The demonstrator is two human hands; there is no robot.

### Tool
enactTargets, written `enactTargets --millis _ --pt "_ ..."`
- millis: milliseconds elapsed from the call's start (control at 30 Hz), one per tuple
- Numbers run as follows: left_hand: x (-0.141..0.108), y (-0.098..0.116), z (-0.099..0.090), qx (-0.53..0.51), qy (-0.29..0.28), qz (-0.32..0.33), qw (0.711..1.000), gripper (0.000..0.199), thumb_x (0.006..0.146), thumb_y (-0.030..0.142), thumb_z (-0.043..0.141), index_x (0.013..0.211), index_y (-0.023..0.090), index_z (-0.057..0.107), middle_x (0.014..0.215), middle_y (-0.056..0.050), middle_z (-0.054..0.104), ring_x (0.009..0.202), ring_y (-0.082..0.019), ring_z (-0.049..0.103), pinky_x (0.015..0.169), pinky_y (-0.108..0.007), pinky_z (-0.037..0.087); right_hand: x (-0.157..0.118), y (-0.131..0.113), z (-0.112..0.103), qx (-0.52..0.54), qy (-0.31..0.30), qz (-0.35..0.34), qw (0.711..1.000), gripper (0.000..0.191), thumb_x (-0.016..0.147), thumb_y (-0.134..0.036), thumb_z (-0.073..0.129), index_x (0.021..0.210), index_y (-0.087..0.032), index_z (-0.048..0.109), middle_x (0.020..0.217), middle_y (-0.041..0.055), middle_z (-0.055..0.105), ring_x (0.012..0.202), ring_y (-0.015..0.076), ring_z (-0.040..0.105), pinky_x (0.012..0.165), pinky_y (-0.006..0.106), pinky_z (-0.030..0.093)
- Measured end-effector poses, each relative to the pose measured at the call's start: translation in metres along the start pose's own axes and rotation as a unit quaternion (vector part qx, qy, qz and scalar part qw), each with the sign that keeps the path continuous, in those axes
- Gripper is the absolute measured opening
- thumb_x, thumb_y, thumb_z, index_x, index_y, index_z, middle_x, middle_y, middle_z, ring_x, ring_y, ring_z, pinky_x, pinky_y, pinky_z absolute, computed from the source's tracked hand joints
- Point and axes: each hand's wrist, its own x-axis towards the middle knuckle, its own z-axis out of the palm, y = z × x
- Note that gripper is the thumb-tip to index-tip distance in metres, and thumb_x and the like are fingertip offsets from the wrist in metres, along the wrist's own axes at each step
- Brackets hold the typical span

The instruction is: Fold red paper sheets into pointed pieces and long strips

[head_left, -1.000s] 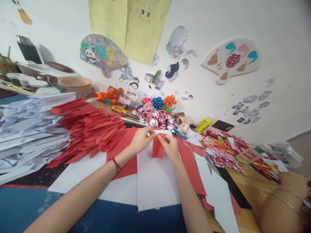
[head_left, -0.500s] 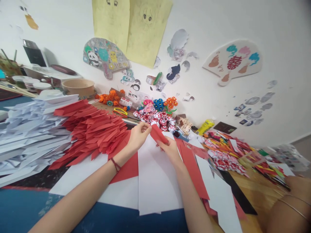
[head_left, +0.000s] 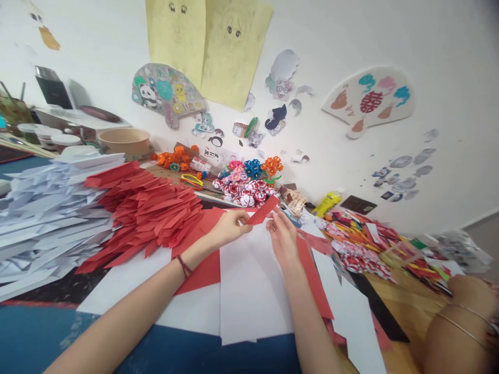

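Observation:
My left hand [head_left: 233,227] pinches the lower left end of a folded red paper strip [head_left: 264,209], which slants up to the right. My right hand [head_left: 284,234] is just beside the strip's other end, fingers loosely curled and apart; whether a fingertip touches the paper is hard to see. Beneath both hands lie white paper sheets [head_left: 253,291], with a red sheet [head_left: 202,272] under them on the left. To the left is a heap of folded red paper pieces [head_left: 156,208], beside a larger heap of folded white pieces [head_left: 50,213].
Red-and-white paper flowers [head_left: 249,191] and orange flowers [head_left: 177,157] line the wall side. A round tan bowl [head_left: 123,141] stands behind the heaps. At right lie more sheets [head_left: 343,296], a yellow bottle [head_left: 327,204] and colourful paper scraps. Another person's arm [head_left: 460,327] is at the right edge.
The red strip has turned to slant up rightward, held now by my left hand alone. My right hand has loosened from it, and its fingers have come apart.

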Motion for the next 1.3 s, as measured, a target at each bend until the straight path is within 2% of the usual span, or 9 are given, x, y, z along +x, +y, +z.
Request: enactTargets --millis 200,367,500,567,633,733,833,1100,1300 --pt "0.001 -0.002 0.0 0.013 0.018 0.031 0.999 0.02 0.073 0.031 0.062 0.083 0.014 0.065 0.074 -0.001 0.063 0.055 -0.009 0.052 0.049 -0.019 0.04 -0.007 0.009 0.009 -0.218 -0.081 -0.064 0.971 0.031 0.076 -0.041 0.07 0.098 -0.019 0.066 0.074 -0.0008 0.059 0.057 0.0094 0.047 0.052 0.022 0.036" --pt "0.001 -0.003 0.001 0.013 -0.006 0.032 0.999 0.021 0.077 0.033 0.061 0.082 0.014 0.063 0.076 -0.002 0.065 0.055 -0.009 0.055 0.048 -0.019 0.041 -0.006 0.016 0.007 -0.244 -0.106 -0.035 0.963 0.031 0.08 -0.048 0.063 0.077 -0.016 0.064 0.062 -0.001 0.055 0.049 0.0094 0.044 0.045 0.022 0.033" --pt "-0.003 -0.001 0.0 0.141 0.005 0.061 0.988 0.019 0.079 0.027 0.059 0.094 0.016 0.062 0.081 -0.001 0.067 0.061 -0.012 0.059 0.055 -0.022 0.044 -0.003 0.014 0.001 -0.255 -0.085 -0.036 0.963 0.034 0.079 -0.047 0.064 0.067 -0.016 0.06 0.059 -0.0007 0.056 0.047 0.009 0.044 0.045 0.022 0.034" --pt "-0.007 0.001 -0.003 0.263 0.054 0.099 0.958 0.035 0.081 0.02 0.056 0.116 0.019 0.056 0.092 -0.003 0.067 0.071 -0.015 0.063 0.059 -0.023 0.044 -0.001 0.013 -0.003 -0.266 -0.062 -0.031 0.962 0.034 0.078 -0.047 0.065 0.063 -0.016 0.059 0.056 -0.0007 0.056 0.045 0.0088 0.043 0.045 0.023 0.033" --pt "-0.011 0.005 -0.007 0.39 0.084 0.161 0.903 0.049 0.084 0.013 0.049 0.132 0.023 0.044 0.103 -0.006 0.065 0.08 -0.017 0.064 0.062 -0.024 0.044 0.001 0.013 -0.005 -0.268 -0.049 -0.012 0.962 0.034 0.076 -0.046 0.067 0.062 -0.016 0.059 0.055 -0.0003 0.056 0.044 0.0087 0.043 0.045 0.023 0.032" --pt "-0.014 0.01 -0.014 0.509 0.029 0.277 0.814 0.045 0.089 0.01 0.045 0.13 0.028 0.046 0.107 -0.006 0.062 0.087 -0.018 0.063 0.066 -0.025 0.044 0.003 0.013 -0.007 -0.259 -0.063 0.014 0.964 0.034 0.074 -0.047 0.067 0.063 -0.016 0.061 0.056 0.0003 0.058 0.044 0.0087 0.042 0.044 0.023 0.031" --pt "-0.014 0.009 -0.017 0.541 -0.013 0.328 0.774 0.029 0.092 0.015 0.045 0.119 0.023 0.053 0.103 -0.007 0.061 0.087 -0.018 0.062 0.069 -0.026 0.046 0.004 0.014 -0.009 -0.261 -0.079 0.013 0.962 0.035 0.074 -0.049 0.067 0.065 -0.016 0.062 0.057 0.0009 0.059 0.045 0.0094 0.044 0.045 0.024 0.032" --pt "-0.011 0.002 -0.017 0.544 -0.027 0.344 0.765 0.018 0.093 0.017 0.044 0.101 0.018 0.059 0.098 -0.007 0.061 0.085 -0.016 0.06 0.069 -0.026 0.044 0.004 0.016 -0.012 -0.302 -0.11 0.004 0.947 0.036 0.077 -0.051 0.064 0.072 -0.015 0.065 0.066 0.0043 0.065 0.047 0.0103 0.047 0.046 0.024 0.036" --pt "-0.009 0.004 -0.015 0.522 0.01 0.298 0.799 0.016 0.095 0.02 0.044 0.098 0.019 0.059 0.102 -0.005 0.06 0.083 -0.016 0.06 0.068 -0.027 0.042 0.001 0.015 -0.006 -0.3 -0.127 -0.009 0.945 0.035 0.076 -0.05 0.066 0.076 -0.015 0.068 0.065 0.0036 0.065 0.047 0.0108 0.049 0.046 0.024 0.038"
